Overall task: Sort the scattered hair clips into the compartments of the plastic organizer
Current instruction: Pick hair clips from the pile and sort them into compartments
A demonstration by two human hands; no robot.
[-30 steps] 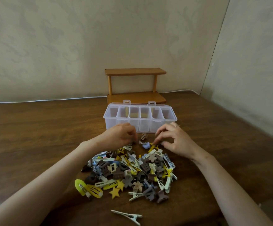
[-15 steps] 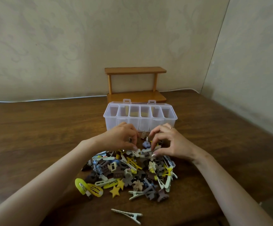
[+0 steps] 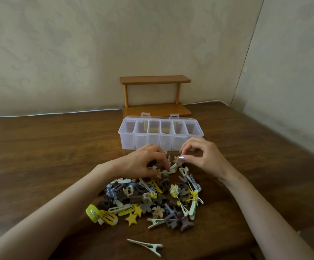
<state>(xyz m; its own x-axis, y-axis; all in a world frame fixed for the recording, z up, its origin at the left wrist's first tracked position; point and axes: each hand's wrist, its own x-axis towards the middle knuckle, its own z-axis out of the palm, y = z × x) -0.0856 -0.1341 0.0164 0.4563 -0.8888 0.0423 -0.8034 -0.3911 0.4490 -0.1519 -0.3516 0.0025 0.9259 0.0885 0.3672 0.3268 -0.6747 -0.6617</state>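
Our left hand (image 3: 144,163) reaches over the far edge of the heap with its fingers curled down, thumb and forefinger pinching a white clip (image 3: 172,168) that lies among the others. Our right hand (image 3: 204,158) is raised a little off the table, and its fingertips (image 3: 185,157) are gathered round a small beige flower clip (image 3: 177,158), the remaining fingers arched loosely behind. The two hands are near one another without touching, both just in front of the organizer.

Between our forearms sits the pile of hair clips (image 3: 152,196): brown claw clips, yellow snap clips, cream flowers and pale alligator clips, all tangled together. We see a yellow star (image 3: 131,219) at its near edge and two yellow oval clips (image 3: 103,215) at its left corner. One lone alligator clip (image 3: 145,245) lies apart from the heap, closer to us.

Beyond the hands stands the clear plastic organizer (image 3: 146,142), with six compartments in a row, its lid folded back and two latch tabs sticking up behind. Just behind it a two-tier wooden shelf (image 3: 155,79) stands against the wall (image 3: 77,53). A thin white cable (image 3: 58,113) runs along the back of the dark wooden table (image 3: 39,147).
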